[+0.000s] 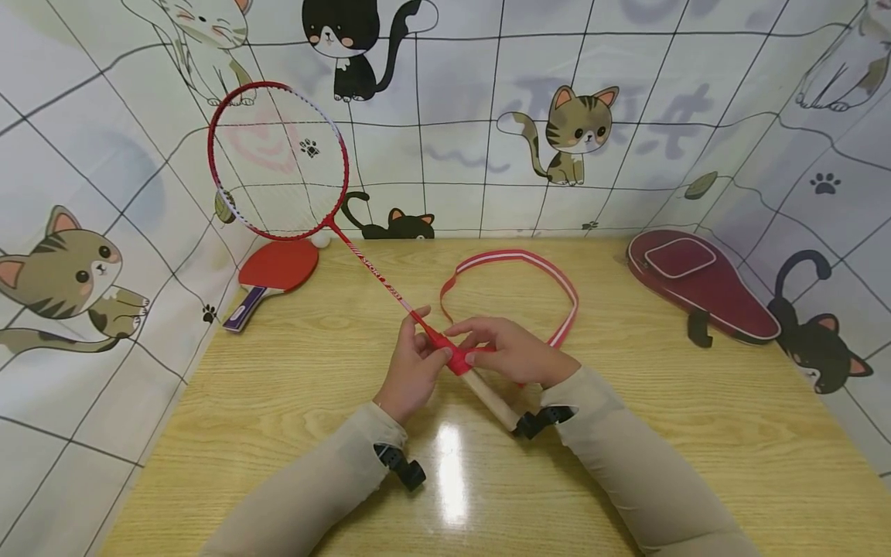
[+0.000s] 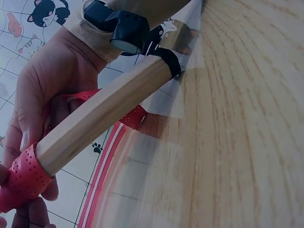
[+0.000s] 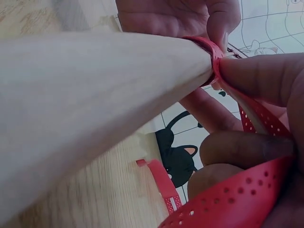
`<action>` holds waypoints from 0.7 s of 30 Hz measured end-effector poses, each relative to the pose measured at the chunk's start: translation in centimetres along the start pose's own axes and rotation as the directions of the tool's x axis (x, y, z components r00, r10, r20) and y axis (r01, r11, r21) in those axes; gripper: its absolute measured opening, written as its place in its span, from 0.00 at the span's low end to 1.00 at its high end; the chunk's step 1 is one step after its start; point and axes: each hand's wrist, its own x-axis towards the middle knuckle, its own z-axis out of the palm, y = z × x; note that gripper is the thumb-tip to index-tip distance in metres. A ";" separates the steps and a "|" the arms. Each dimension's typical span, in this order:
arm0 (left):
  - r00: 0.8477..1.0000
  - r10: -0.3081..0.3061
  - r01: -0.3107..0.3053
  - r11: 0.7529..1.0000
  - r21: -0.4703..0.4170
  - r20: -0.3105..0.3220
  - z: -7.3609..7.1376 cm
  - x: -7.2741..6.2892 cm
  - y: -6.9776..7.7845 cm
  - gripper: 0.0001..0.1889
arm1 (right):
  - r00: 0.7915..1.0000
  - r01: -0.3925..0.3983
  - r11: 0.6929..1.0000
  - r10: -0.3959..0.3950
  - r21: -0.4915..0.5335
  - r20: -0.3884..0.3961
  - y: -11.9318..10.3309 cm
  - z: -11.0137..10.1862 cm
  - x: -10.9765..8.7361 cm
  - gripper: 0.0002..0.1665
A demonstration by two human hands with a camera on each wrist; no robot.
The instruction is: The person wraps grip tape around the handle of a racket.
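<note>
A red and white badminton racket (image 1: pixel 376 272) slants across the middle of the head view, its head up at the left. My left hand (image 1: pixel 407 375) holds it where shaft meets handle, thumb against the red wrap. Red perforated grip tape (image 2: pixel 26 178) is wound round the handle's upper part; below it the handle (image 2: pixel 107 107) is bare wood with a black band at its end. Between thumb and fingers, my right hand (image 1: pixel 511 352) pinches the tape beside the handle. From there the loose tape (image 1: pixel 571 290), with a white strip along it, loops over the table.
At the back left lies a red table tennis paddle (image 1: pixel 281 264) with a purple handle, a white ball (image 1: pixel 320 239) beside it. A dark red paddle case (image 1: pixel 678 271) lies at the back right. Cat-patterned cloth (image 1: pixel 459 93) borders the wooden table (image 1: pixel 278 433) at back and sides.
</note>
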 end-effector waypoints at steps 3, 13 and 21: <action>1.000 0.001 -0.001 1.000 -0.007 0.002 0.0 -0.1 0.2 0.38 | 1.000 -0.007 1.000 0.007 0.001 0.021 -0.1 0.0 0.0 0.30; 1.000 0.008 -0.008 1.000 -0.024 0.005 -0.1 -0.1 0.3 0.37 | 1.000 0.018 1.000 -0.018 0.001 0.010 -0.4 0.2 0.1 0.30; 1.000 -0.008 0.008 1.000 0.019 0.008 0.0 0.0 0.1 0.40 | 1.000 0.002 1.000 -0.002 0.005 -0.020 -0.2 0.3 0.0 0.30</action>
